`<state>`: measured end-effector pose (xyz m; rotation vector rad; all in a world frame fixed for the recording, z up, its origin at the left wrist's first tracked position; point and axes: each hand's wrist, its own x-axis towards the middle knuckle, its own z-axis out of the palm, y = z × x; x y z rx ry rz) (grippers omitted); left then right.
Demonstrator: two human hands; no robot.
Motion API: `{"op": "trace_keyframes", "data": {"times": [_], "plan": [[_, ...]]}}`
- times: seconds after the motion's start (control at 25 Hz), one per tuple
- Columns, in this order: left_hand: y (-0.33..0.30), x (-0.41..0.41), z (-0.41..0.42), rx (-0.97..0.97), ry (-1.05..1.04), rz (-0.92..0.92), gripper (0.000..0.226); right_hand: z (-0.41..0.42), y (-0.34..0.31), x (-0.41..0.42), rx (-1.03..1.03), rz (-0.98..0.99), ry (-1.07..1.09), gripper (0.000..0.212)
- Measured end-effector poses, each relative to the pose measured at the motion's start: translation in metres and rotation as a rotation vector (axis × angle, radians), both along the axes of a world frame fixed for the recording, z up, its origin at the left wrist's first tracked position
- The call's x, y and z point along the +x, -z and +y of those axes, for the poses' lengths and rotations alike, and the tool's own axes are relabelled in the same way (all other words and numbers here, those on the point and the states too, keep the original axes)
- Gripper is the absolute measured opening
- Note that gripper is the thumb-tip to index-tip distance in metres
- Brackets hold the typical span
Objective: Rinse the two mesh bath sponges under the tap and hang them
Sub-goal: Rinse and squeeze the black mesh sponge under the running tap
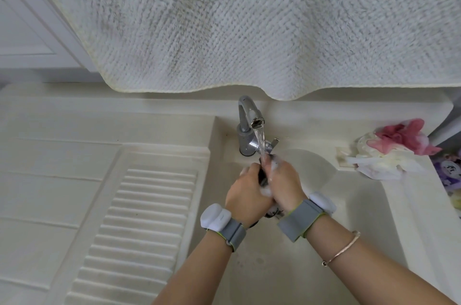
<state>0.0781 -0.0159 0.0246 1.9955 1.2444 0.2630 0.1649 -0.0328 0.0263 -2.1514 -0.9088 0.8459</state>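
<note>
Both forearms reach toward twelve o'clock, left hand (245,188) and right hand (283,183) pressed together, fingers curled.

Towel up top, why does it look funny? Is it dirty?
Maybe. The hanging towel droops low over the tap, and it shows brownish-grey patches and a yellowed bottom edge. That could be staining or only shadow. Nothing else looks spilled or broken.

Under the running tap (250,115), the left hand (247,193) and right hand (283,183) squeeze a dark, foamy sponge (263,177) between them. Right of the tap, a pink sponge (404,136) lies on the surface (311,115).
</note>
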Motion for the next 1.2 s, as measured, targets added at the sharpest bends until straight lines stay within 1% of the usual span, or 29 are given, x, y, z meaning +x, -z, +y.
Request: {"op": "trace_keyframes", "data": {"times": [0.04,0.12,0.16,0.2,0.24,0.32,0.36,0.4,0.44,0.48,0.56,0.6,0.64,0.68,0.76,0.8,0.84,0.88,0.92,0.96,1.04,1.12,1.2], "plan": [[0.003,-0.005,0.004,-0.084,0.011,-0.085,0.039,-0.002,0.001,0.001,0.053,0.066,0.060,0.040],[0.013,-0.017,0.015,-0.321,0.045,-0.222,0.079,-0.004,0.004,0.004,0.174,0.231,0.208,0.036],[0.019,-0.021,0.020,-0.431,0.017,-0.276,0.092,-0.004,0.005,0.004,0.243,0.314,0.264,0.034],[0.026,-0.025,0.024,-0.531,0.003,-0.331,0.095,-0.004,0.004,0.003,0.298,0.394,0.305,0.034],[0.023,-0.028,0.023,-0.609,0.018,-0.399,0.087,-0.004,0.002,0.002,0.330,0.458,0.332,0.036],[0.011,-0.028,0.018,-0.739,0.078,-0.533,0.053,-0.006,-0.003,-0.001,0.348,0.541,0.338,0.040],[0.004,-0.027,0.014,-0.764,0.096,-0.593,0.042,-0.008,-0.002,-0.002,0.352,0.567,0.331,0.042],[-0.001,-0.025,0.012,-0.759,0.082,-0.628,0.035,-0.009,-0.004,-0.004,0.365,0.588,0.332,0.042],[-0.004,-0.021,0.010,-0.733,0.043,-0.662,0.035,-0.009,-0.004,-0.004,0.374,0.570,0.349,0.040],[-0.004,-0.017,0.011,-0.695,-0.033,-0.665,0.042,-0.008,-0.002,0.000,0.349,0.507,0.337,0.037],[-0.003,-0.010,0.015,-0.549,-0.169,-0.590,0.062,-0.008,-0.004,0.007,0.217,0.328,0.235,0.026],[0.001,-0.008,0.018,-0.464,-0.214,-0.538,0.065,-0.008,-0.007,0.009,0.187,0.311,0.189,0.023],[0.004,-0.007,0.021,-0.389,-0.231,-0.482,0.064,-0.009,-0.010,0.011,0.218,0.367,0.161,0.027],[0.006,-0.006,0.022,-0.325,-0.235,-0.411,0.061,-0.011,-0.011,0.010,0.281,0.470,0.147,0.031],[0.004,-0.003,0.025,-0.199,-0.167,-0.252,0.046,-0.012,-0.012,0.007,0.385,0.641,0.098,0.028],[0.001,0.000,0.024,-0.107,-0.099,-0.156,0.037,-0.013,-0.010,0.005,0.377,0.626,0.051,0.029],[0.000,0.003,0.022,0.007,-0.040,-0.064,0.031,-0.014,-0.007,0.004,0.340,0.547,0.003,0.036],[0.001,0.005,0.021,0.103,0.006,-0.002,0.029,-0.013,-0.004,0.003,0.274,0.417,-0.032,0.038],[0.001,0.007,0.020,0.157,0.057,0.062,0.031,-0.012,-0.002,0.002,0.216,0.295,-0.043,0.037],[0.002,0.008,0.019,0.196,0.115,0.111,0.034,-0.010,-0.001,0.001,0.172,0.214,-0.031,0.037],[0.003,0.009,0.016,0.250,0.193,0.176,0.043,-0.007,-0.003,-0.001,0.131,0.178,0.009,0.042],[0.004,0.010,0.013,0.249,0.127,0.194,0.046,-0.004,-0.004,-0.002,0.111,0.176,0.041,0.043],[0.005,0.012,0.010,0.233,0.053,0.223,0.040,-0.002,-0.006,-0.003,0.093,0.162,0.042,0.031]]}}
